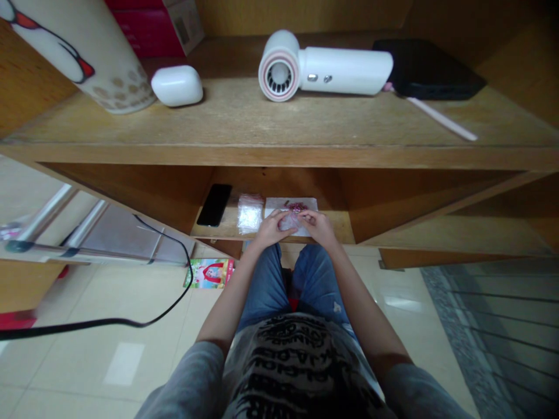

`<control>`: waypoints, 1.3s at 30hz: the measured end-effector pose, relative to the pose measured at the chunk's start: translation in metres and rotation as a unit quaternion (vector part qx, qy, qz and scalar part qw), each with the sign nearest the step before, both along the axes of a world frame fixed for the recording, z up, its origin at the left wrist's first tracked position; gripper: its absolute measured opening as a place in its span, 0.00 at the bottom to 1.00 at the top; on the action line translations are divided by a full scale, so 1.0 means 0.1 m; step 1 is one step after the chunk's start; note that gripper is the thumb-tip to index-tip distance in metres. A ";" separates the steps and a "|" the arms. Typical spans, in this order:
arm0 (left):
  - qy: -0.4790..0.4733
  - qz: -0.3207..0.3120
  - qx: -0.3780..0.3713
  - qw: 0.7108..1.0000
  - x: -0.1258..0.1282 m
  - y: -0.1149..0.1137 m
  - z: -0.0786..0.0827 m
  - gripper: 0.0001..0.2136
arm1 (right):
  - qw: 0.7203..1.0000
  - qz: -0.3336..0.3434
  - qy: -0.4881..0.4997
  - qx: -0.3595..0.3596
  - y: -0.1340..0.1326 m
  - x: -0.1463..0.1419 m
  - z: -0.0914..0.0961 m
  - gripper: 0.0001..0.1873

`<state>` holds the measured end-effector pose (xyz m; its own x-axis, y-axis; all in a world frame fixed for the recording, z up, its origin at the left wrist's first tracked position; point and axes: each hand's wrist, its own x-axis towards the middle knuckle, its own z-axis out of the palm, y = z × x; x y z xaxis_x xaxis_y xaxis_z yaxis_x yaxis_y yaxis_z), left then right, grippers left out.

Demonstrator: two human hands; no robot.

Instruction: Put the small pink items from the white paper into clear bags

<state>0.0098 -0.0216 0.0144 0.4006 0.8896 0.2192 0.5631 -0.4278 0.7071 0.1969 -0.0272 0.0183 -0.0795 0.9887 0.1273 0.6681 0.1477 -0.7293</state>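
Honestly, the thing I'd worry about here is the small clear bag (290, 221) slipping or spilling. It's slick film pinched from both sides close to the front edge of the lower shelf (218, 233). If either grip twists or loosens, whatever's inside (something pinkish, too small to make out) could go over the edge onto the knees or the floor. The bag is to the right of the black phone (214, 204) and a bit nearer the person, over a white sheet (305, 203) with some red bits on it. Pose-wise, both forearms reach forward over the knees and converge. The left hand (271, 228) curls over the side of the bag nearer the phone, and the right hand (318, 226) is on the far side with its fingertips bent in. Both grips look narrow, closed on the bag, though I can't really see the thumbs. A stack of clear bags (250, 213) lies between the phone and the left hand, so a careless wrist could shove it into the phone.
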 end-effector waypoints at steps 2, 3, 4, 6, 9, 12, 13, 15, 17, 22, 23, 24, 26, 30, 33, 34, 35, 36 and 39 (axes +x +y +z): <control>-0.011 -0.006 0.006 1.000 0.00 0.01 0.03 0.25 | 0.999 -0.037 0.010 0.009 0.00 0.04 0.00 0.19; -0.016 -0.004 0.011 1.000 0.00 0.02 0.05 0.25 | 0.998 -0.060 0.005 0.009 0.00 0.07 0.01 0.19; -0.022 0.002 0.016 1.000 0.00 0.03 0.07 0.25 | 0.997 -0.079 -0.007 0.006 -0.01 0.10 0.02 0.18; -0.034 0.020 0.027 0.999 0.02 0.04 0.11 0.24 | 0.993 -0.102 -0.050 -0.009 -0.03 0.15 0.03 0.16; -0.042 0.034 0.022 0.998 0.05 0.05 0.14 0.22 | 0.986 -0.112 -0.119 -0.033 -0.07 0.18 0.05 0.14; -0.059 0.029 -0.005 0.998 0.08 0.06 0.11 0.22 | 0.977 -0.120 -0.169 -0.047 -0.09 0.15 0.06 0.13; -0.070 0.025 -0.018 0.997 0.09 0.07 0.08 0.21 | 0.974 -0.121 -0.183 -0.049 -0.09 0.13 0.07 0.13; -0.093 0.015 -0.040 0.995 0.09 0.07 0.03 0.21 | 0.971 -0.121 -0.202 -0.052 -0.09 0.11 0.07 0.14; -0.107 0.009 -0.048 0.993 0.08 0.07 -0.01 0.20 | 0.969 -0.119 -0.212 -0.052 -0.09 0.10 0.07 0.14; -0.106 0.002 -0.040 0.994 0.06 0.05 -0.07 0.20 | 0.966 -0.118 -0.221 -0.055 -0.09 0.09 0.07 0.13; -0.106 0.000 -0.042 0.993 0.05 0.05 -0.08 0.20 | 0.966 -0.117 -0.221 -0.058 -0.09 0.09 0.07 0.13; -0.109 -0.002 -0.045 0.993 0.05 0.05 -0.09 0.20 | 0.967 -0.116 -0.221 -0.060 -0.09 0.08 0.07 0.13; -0.120 -0.005 -0.056 0.991 0.06 0.04 -0.10 0.20 | 0.967 -0.116 -0.219 -0.066 -0.09 0.08 0.07 0.12; -0.139 -0.009 -0.069 0.988 0.06 0.04 -0.12 0.20 | 0.974 -0.120 -0.182 -0.069 -0.10 0.09 0.07 0.11; -0.130 -0.013 -0.063 0.989 0.07 0.04 -0.14 0.20 | 0.988 -0.111 -0.098 -0.046 -0.11 0.11 0.07 0.12; -0.126 -0.014 -0.061 0.990 0.07 0.05 -0.15 0.20 | 0.992 -0.101 -0.066 -0.033 -0.11 0.11 0.07 0.13; -0.125 -0.015 -0.059 0.990 0.07 0.05 -0.15 0.20 | 0.995 -0.088 -0.036 -0.020 -0.11 0.11 0.07 0.14; -0.124 -0.014 -0.057 0.990 0.07 0.05 -0.16 0.20 | 0.997 -0.073 -0.010 -0.010 -0.11 0.10 0.07 0.15; -0.124 -0.012 -0.054 0.991 0.07 0.07 -0.17 0.21 | 0.999 -0.038 0.037 0.005 -0.10 0.08 0.05 0.17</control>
